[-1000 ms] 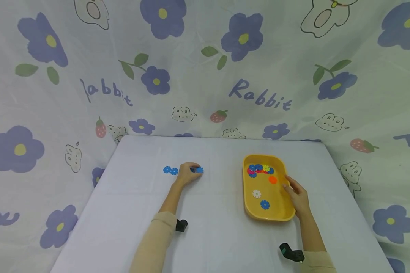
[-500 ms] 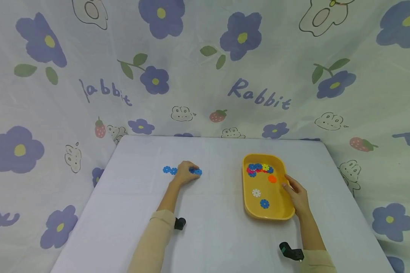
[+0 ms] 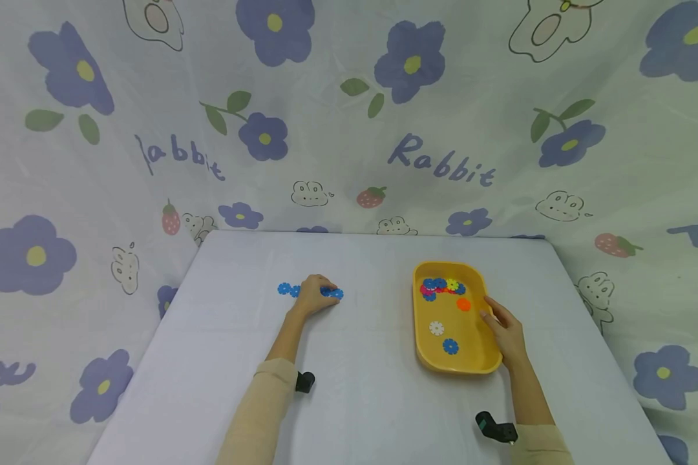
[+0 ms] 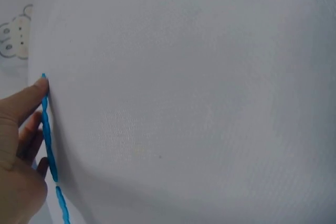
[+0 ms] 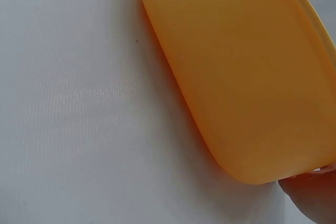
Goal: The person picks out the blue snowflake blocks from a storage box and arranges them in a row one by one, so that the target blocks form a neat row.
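Observation:
My left hand (image 3: 312, 297) is at a row of blue snowflake discs on the white table, with its thumb and fingers on the right-hand blue disc (image 3: 337, 294). More of the row, a blue snowflake disc (image 3: 284, 289) among it, shows left of the hand; the middle part is hidden under it. Edge-on in the left wrist view, the blue discs (image 4: 48, 135) look like a thin strip by the thumb. My right hand (image 3: 507, 336) grips the right rim of a yellow tray (image 3: 471, 352), thumb inside; the tray's side fills much of the right wrist view.
Inside the tray lie a white disc (image 3: 436, 328), a blue disc (image 3: 450, 347), an orange disc (image 3: 463, 304) and a mixed heap (image 3: 439, 284) at the far end. A patterned cloth (image 3: 326, 129) hangs behind the table (image 3: 360, 400).
The right-hand blue disc under my left fingers has shifted slightly nearer and left, in line beside another blue disc. My right hand and the tray stay in place.

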A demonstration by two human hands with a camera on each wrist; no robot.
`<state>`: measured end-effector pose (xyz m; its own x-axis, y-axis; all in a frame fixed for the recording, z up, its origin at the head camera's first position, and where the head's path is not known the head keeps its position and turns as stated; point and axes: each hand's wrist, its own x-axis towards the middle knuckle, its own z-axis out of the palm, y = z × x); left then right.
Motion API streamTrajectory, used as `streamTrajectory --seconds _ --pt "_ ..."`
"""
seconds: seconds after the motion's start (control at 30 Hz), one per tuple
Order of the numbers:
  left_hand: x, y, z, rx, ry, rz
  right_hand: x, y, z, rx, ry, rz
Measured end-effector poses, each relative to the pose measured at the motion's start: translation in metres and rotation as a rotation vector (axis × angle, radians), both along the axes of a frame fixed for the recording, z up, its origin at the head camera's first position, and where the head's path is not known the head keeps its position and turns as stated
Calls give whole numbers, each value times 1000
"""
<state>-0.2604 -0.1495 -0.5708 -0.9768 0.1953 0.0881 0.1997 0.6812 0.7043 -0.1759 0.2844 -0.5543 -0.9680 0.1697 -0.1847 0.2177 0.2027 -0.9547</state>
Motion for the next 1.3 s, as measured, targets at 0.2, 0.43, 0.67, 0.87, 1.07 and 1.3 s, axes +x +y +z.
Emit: streamTrajectory --seconds 0.2,0.43,0.67,0.87,1.07,1.3 --pt "0 0 0 -8 -12 7 1 0 0 -8 -1 9" --pt "-1 -1 -2 1 -6 -1 2 0 0 -8 1 6" --pt "-1 0 -4 30 46 13 1 -1 1 -7 -2 -2" --pt "-1 0 -7 55 65 38 1 -1 3 -5 -4 -3" --pt "-1 2 -9 42 71 51 1 -2 3 -14 -15 -14" --pt "0 3 -9 61 62 63 0 -1 3 -11 -16 -8"
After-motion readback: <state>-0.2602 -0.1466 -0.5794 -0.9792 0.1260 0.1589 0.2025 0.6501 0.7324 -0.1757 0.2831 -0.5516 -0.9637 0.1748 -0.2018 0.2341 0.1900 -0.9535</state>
